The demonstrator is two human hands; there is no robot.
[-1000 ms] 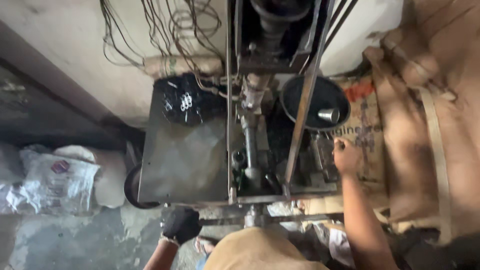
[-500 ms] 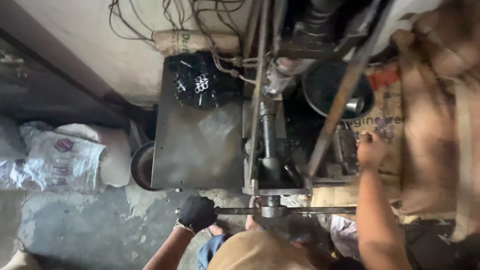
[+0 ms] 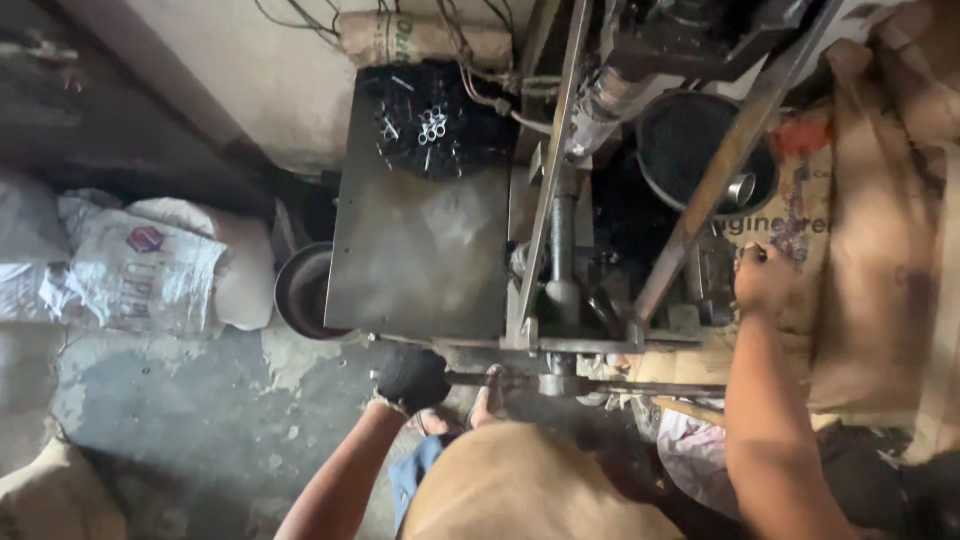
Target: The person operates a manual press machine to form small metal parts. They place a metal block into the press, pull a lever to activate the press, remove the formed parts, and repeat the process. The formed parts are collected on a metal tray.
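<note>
Hands were both busy: gloved left hand [image 3: 414, 378] was clamped round the horizontal steel crank bar [image 3: 600, 384], bare right hand [image 3: 762, 280] pinched a small dark part beside the machine. Finished short metal tubes [image 3: 432, 125] already lay on the grey steel table [image 3: 420, 240] beyond the left hand, so I'd guess midway.

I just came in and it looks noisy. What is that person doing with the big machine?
A person stands over a metal press machine. The gloved left hand grips a horizontal bar at its front. The bare right hand reaches in beside the frame, near a dark pan. Small metal rings lie heaped on the flat plate.
</note>
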